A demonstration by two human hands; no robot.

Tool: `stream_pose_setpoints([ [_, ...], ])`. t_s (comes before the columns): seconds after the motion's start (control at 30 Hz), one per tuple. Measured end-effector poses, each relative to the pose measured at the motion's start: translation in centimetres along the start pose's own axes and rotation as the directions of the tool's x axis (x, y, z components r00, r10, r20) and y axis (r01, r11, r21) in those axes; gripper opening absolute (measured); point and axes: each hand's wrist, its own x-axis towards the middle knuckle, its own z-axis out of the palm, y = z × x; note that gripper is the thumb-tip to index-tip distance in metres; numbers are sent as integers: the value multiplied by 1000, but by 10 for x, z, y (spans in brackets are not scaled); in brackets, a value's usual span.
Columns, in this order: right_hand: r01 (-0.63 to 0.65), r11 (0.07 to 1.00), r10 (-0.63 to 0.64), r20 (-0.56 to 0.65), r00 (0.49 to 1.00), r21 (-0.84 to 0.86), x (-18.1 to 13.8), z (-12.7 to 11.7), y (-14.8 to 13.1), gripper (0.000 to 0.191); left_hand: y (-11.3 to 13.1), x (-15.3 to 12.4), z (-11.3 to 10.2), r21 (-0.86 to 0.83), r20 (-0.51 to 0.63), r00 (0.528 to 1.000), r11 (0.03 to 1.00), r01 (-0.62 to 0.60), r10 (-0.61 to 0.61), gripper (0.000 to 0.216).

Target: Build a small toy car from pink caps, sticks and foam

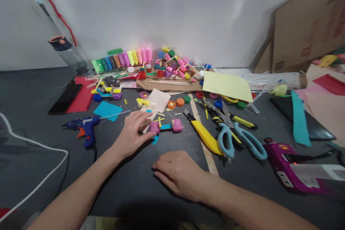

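A small craft piece with two pink ends joined by a blue strip (165, 127) lies on the dark table, a thin yellow piece standing near its left end. My left hand (134, 129) is beside the left pink end (154, 127), thumb and fingers apart around its near side; whether they touch it I cannot tell. Under the thumb is a scrap of blue paper (155, 140). Nearer to me, my right hand (179, 172) rests on the table, its fingers curled together and nothing visible in them.
A blue glue gun (90, 131) lies left, a phone (65, 99) behind it. To the right are a yellow cutter (206, 136), blue-handled scissors (226, 140) and a purple device (291, 169). Clay packs (122, 59), bottle caps (180, 101) and a cardboard strip (169, 85) sit farther back.
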Motion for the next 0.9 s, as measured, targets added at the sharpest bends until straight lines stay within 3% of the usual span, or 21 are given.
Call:
stream_pose_setpoints([
  [0.13, -8, 1000, 8, 5, 1000, 6, 1, 1, 0, 15, 0, -1, -6, -16, -191, 981, 999, 31, -33, 10],
  [0.23, -14, 1000, 14, 6, 1000, 9, 1, 1, -1, 15, 2, -2, -10, -25, -263, 964, 999, 22, -27, 22],
  [0.53, -29, 999, 28, 35, 999, 14, 2, -6, -3, 12, 4, -4, -6, -86, -282, 959, 996, -4, -20, 44],
  [0.6, -37, 999, 36, 47, 998, 10, 1, -7, -3, 12, 0, -4, -5, -106, -282, 958, 994, 20, -50, 40],
  [0.73, -48, 999, 47, 62, 997, 18, 0, -9, -4, 13, -6, -3, -3, -131, -240, 965, 988, 80, -110, 5],
  [0.9, -60, 997, 58, 67, 996, 37, 0, -9, -3, 11, -7, -3, -7, -214, -188, 975, 974, 79, -120, 24],
])
